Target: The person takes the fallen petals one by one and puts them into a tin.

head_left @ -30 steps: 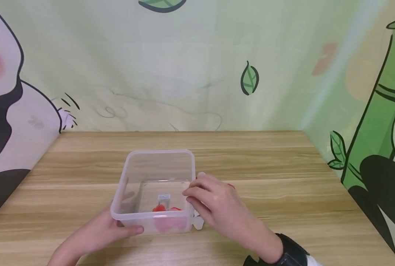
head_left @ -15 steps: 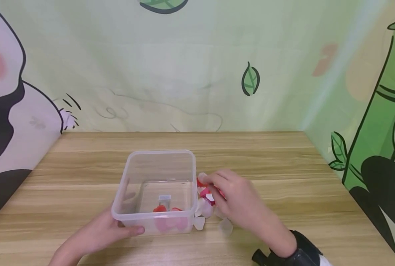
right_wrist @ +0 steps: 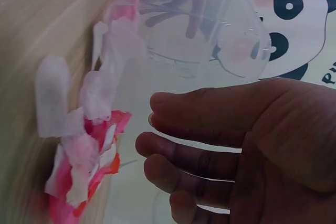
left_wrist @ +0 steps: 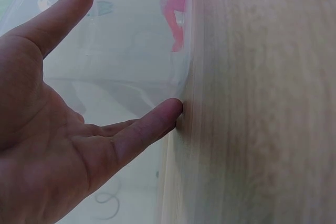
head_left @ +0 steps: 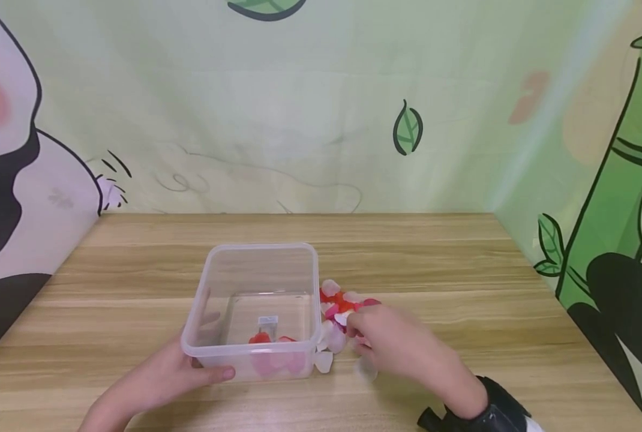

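Observation:
A clear plastic box [head_left: 256, 270] stands on the wooden table [head_left: 434, 264]. Several red and pink petals [head_left: 269, 343] lie in its near end. My left hand [head_left: 199, 363] rests against the box's near left corner, thumb on the front wall and fingers straight along the side; the left wrist view shows my left hand [left_wrist: 131, 51] spanning the box [left_wrist: 136, 3]. A heap of red, pink and white petals [head_left: 338, 307] lies just right of the box. My right hand [head_left: 356, 329] hovers at the heap's near edge, fingers loosely bent with nothing in them. In the right wrist view the petals [right_wrist: 79, 156] lie just beyond my right hand [right_wrist: 157, 129].
Walls with cartoon panda and bamboo pictures [head_left: 612, 180] close in the table at the back and both sides. Bare wood lies behind and to the right of the box. A small pale tag [head_left: 267, 323] stands inside the box.
My right hand has left the box's right rim and dropped back and to the right, onto the heap's near edge, uncovering the petals. The box and my left hand have stayed put.

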Action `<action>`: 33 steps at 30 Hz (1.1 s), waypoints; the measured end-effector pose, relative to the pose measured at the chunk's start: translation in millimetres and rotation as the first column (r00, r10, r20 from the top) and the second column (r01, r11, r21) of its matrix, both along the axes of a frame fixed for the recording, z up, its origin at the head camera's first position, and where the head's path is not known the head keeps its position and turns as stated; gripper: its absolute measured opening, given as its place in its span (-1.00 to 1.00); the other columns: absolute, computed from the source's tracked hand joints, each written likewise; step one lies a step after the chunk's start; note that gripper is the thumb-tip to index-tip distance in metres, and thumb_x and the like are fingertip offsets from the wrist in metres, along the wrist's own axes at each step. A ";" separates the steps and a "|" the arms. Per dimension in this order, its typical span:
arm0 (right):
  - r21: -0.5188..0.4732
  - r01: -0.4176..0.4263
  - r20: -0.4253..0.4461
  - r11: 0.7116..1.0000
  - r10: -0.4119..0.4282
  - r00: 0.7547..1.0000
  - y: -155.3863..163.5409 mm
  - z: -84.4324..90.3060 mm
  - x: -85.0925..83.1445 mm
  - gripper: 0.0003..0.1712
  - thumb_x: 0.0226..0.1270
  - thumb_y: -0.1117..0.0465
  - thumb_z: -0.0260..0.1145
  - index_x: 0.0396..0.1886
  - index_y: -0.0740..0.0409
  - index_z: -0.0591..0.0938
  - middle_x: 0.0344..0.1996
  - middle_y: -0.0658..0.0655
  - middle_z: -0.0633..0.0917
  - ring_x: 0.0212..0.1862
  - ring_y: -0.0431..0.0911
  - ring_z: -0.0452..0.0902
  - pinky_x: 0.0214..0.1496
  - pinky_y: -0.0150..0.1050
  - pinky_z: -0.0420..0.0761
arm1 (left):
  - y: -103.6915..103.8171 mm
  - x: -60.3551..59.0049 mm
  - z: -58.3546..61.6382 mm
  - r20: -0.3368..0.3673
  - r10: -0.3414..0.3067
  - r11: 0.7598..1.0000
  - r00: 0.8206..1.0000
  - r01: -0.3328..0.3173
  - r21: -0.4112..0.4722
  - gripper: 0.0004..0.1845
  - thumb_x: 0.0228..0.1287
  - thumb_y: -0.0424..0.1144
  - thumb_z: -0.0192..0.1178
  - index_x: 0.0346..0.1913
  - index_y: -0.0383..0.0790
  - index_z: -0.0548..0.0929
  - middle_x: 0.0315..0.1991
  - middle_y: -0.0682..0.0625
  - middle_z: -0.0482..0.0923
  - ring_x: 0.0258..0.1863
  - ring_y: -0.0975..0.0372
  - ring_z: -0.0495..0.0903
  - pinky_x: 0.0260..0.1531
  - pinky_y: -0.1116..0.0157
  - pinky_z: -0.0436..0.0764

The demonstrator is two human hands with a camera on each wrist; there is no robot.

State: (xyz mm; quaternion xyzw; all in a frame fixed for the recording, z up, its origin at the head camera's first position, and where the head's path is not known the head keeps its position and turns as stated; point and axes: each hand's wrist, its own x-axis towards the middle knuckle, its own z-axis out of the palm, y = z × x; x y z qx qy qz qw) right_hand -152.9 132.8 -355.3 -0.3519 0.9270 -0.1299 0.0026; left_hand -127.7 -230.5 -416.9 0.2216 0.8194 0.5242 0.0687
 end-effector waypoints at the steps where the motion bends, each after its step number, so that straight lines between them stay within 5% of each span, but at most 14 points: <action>1: 0.015 0.007 0.012 1.000 -0.007 1.000 0.6 -1.4 0.1 -0.89 0.21 0.38 0.45 -0.36 0.11 0.70 -0.41 -0.08 0.69 -0.36 -0.19 0.55 -0.30 -0.24 0.59 | 0.0 0.0 0.1 0.000 0.002 1.000 1.000 -0.002 -0.003 0.39 0.17 -0.17 0.56 0.65 0.20 -0.43 0.48 -0.51 0.08 0.32 -0.28 0.32 0.08 0.36 0.50; 10: 0.101 0.032 0.095 0.994 -0.042 0.995 4.0 -12.3 -1.6 -0.67 0.10 0.41 0.45 -0.59 0.02 0.48 -0.63 -0.12 0.33 -0.52 -0.20 0.23 -0.53 -0.29 0.25 | -0.6 -0.4 -0.1 0.004 -0.008 1.000 1.000 0.008 0.010 0.39 0.17 -0.17 0.56 0.65 0.21 -0.43 0.48 -0.46 0.11 0.29 -0.24 0.36 0.07 0.34 0.53; 18: 0.151 0.032 0.238 0.988 -0.068 0.969 3.1 -20.8 -1.2 -0.74 0.12 0.37 0.47 -0.51 0.02 0.55 -0.59 -0.13 0.43 -0.50 -0.18 0.33 -0.44 -0.27 0.38 | -0.7 0.5 1.6 -0.006 -0.010 1.000 1.000 0.010 -0.010 0.38 0.17 -0.17 0.56 0.66 0.20 -0.41 0.43 -0.44 0.20 0.13 -0.13 0.51 0.00 0.30 0.57; 33: 0.138 0.004 0.223 0.990 -0.035 0.974 2.6 -29.9 -1.8 -0.66 0.19 0.34 0.53 -0.53 0.01 0.51 -0.61 -0.11 0.42 -0.50 -0.19 0.29 -0.45 -0.29 0.34 | -0.9 -0.5 1.0 -0.015 -0.008 1.000 1.000 0.008 -0.006 0.38 0.16 -0.16 0.56 0.66 0.20 -0.41 0.45 -0.45 0.17 0.21 -0.19 0.45 0.05 0.33 0.54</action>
